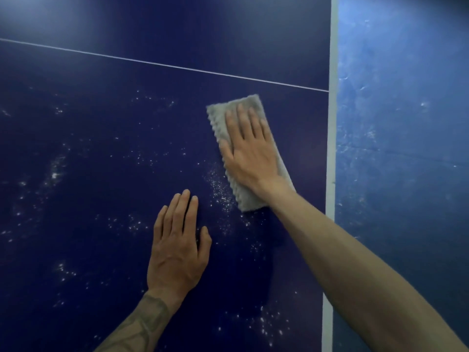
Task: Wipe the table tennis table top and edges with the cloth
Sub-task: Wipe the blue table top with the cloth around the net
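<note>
- We see our right hand (247,148) pressed flat, fingers straight and slightly spread, on a folded grey rectangular cloth (247,153) lying on the dark blue table tennis table top (101,148).
- The cloth's long axis runs from near us up and away, leaning a little left; its far short end points toward the thin white centre line (162,64).
- The cloth lies near the table's white edge stripe (330,148), not touching it.
- Our left hand (177,250) rests flat and open on the bare top, holding nothing.
- White dust specks (220,191) lie just left of the cloth.

Scuffed blue floor (401,123), white-flecked.
</note>
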